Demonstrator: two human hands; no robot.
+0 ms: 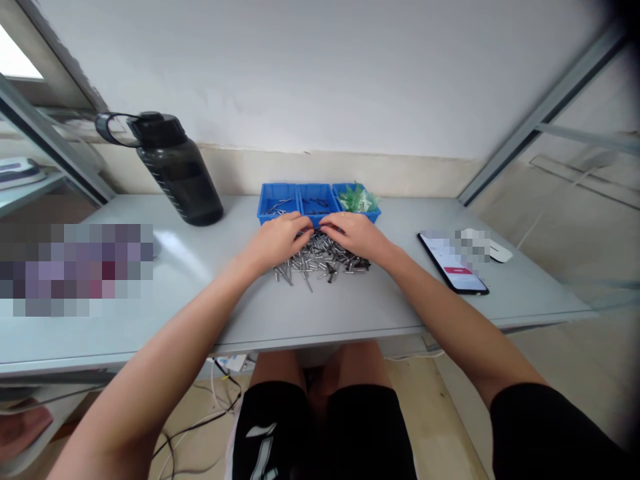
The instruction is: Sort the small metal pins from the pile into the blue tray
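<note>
A loose pile of silver rivets [313, 257] mixed with dark screws [331, 272] lies on the grey desk. Over its back left part, my left hand [284, 235] has its fingers bent and drawn together. From the other side my right hand [357, 233] reaches in, fingers closed and fingertips close to those of the left. Whatever small piece either hand may pinch is too hidden to make out. Just behind are three blue bins: the left bin [267, 193] has a few silver rivets, the middle bin [316, 191] dark screws, the right bin [373, 217] green plastic pieces [356, 198].
A large dark water bottle [180, 173] stands at the back left. On the right lie a phone [453, 263] and a white object [493, 248], partly blurred. A pixelated patch covers things at the left. The wall rises behind the desk [320, 320]; cables hang below.
</note>
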